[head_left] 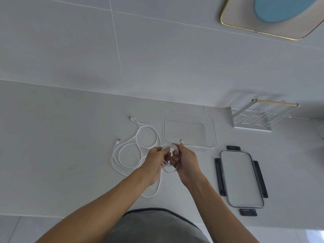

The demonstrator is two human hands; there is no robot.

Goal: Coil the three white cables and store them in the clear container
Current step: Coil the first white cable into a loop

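With the left hand (154, 160) and right hand (184, 160) both gripping the coiled cable (168, 170) at frame centre, just below the clear container (213, 130), keep loops even, tuck the free connector (181, 141) and feed slack gently.

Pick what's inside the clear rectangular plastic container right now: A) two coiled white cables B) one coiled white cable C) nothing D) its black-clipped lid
C: the clear rectangular plastic container shows only its bare bottom; the coil of white cable is held in both hands in front of it, and the black-clipped lid lies on the counter beside it.
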